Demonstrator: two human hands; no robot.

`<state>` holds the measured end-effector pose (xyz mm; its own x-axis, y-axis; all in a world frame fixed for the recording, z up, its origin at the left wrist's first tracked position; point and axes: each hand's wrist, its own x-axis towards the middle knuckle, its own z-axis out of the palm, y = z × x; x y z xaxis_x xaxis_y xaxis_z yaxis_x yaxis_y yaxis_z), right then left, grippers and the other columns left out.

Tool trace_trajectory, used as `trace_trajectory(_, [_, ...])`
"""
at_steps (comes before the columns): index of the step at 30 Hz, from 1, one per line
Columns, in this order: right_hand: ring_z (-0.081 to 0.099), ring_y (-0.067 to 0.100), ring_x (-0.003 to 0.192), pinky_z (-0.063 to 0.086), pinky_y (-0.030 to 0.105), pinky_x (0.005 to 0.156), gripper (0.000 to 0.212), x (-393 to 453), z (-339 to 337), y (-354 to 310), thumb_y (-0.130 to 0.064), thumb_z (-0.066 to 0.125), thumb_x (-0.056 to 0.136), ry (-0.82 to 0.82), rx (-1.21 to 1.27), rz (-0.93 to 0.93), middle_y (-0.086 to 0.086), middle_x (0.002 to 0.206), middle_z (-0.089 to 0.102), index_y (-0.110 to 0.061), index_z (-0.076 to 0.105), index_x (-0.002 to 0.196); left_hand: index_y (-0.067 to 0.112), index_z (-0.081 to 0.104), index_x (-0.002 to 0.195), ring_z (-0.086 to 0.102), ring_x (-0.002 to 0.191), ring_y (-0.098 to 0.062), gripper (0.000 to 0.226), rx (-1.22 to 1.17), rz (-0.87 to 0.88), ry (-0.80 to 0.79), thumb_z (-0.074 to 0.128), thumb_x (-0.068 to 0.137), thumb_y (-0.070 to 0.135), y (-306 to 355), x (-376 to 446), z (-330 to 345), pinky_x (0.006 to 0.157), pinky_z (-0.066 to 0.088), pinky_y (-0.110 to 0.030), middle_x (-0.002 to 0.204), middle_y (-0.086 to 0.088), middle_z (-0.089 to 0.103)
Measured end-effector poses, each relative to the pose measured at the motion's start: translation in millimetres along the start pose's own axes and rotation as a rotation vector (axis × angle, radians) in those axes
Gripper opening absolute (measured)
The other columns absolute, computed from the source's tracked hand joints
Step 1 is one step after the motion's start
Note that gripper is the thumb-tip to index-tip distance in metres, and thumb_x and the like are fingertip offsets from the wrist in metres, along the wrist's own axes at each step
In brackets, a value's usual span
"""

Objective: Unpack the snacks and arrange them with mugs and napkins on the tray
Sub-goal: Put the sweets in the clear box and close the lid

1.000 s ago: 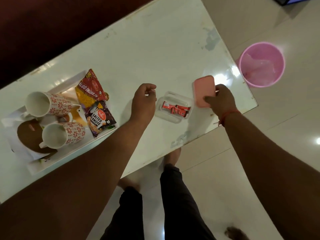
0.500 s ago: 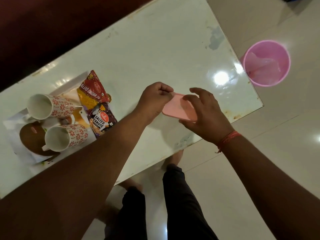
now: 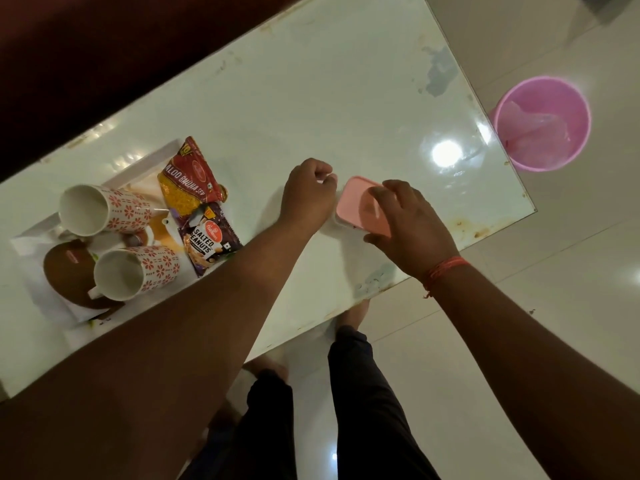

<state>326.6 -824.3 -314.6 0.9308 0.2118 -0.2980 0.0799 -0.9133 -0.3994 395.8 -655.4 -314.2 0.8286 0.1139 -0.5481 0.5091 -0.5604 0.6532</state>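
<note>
A white tray (image 3: 152,161) at the left holds two patterned mugs lying on their sides, one further away (image 3: 100,211) and one closer (image 3: 138,277). On it also lie a red snack packet (image 3: 188,183), a purple salted peanuts packet (image 3: 207,242) and a napkin with a brown print (image 3: 65,275). My right hand (image 3: 408,220) presses a pink lid (image 3: 360,206) on a clear box, which is almost hidden beneath. My left hand (image 3: 308,195) is fisted beside the box's left end; whether it grips the rim is unclear.
The white glass-topped table (image 3: 311,98) ends just right of the box, with its front edge near my legs. A pink bucket (image 3: 542,123) stands on the tiled floor to the right. A dark surface lies behind the table.
My right hand carried the pink lid from the table's right side over the clear box with red sachets and set it on top. My left hand stayed beside the box.
</note>
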Motion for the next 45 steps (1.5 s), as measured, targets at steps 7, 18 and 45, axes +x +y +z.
trace_trajectory(7, [0.046,0.036,0.125,0.048,0.047,0.100,0.081,5,8,3,-0.030,0.084,0.071,-0.022,0.021,-0.026,0.015,0.145,0.042,-0.015,0.042,0.139,0.016,0.066,0.114,0.063,0.102,-0.017,0.023,0.100,-0.006,-0.164,0.061,0.093,0.023,-13,-6,0,0.093,0.051,-0.031,0.112,0.001,0.068])
trace_trajectory(18, [0.047,0.036,0.126,0.049,0.044,0.098,0.077,1,16,3,-0.024,0.087,0.068,-0.004,0.050,-0.010,0.016,0.143,0.044,-0.010,0.046,0.132,0.018,0.065,0.102,0.064,0.081,-0.021,0.013,0.186,0.053,-0.142,0.067,0.089,0.017,-19,-2,7,0.078,0.056,-0.035,0.097,-0.001,0.070])
trace_trajectory(45, [0.054,0.041,0.108,0.049,0.051,0.090,0.044,116,33,-102,-0.012,0.059,0.089,-0.006,0.406,0.141,0.016,0.126,0.044,-0.009,0.040,0.130,0.013,0.067,0.118,0.062,0.102,-0.022,0.033,-0.356,-0.184,0.166,0.042,0.098,0.008,-54,15,-35,0.081,0.052,-0.028,0.111,-0.005,0.070])
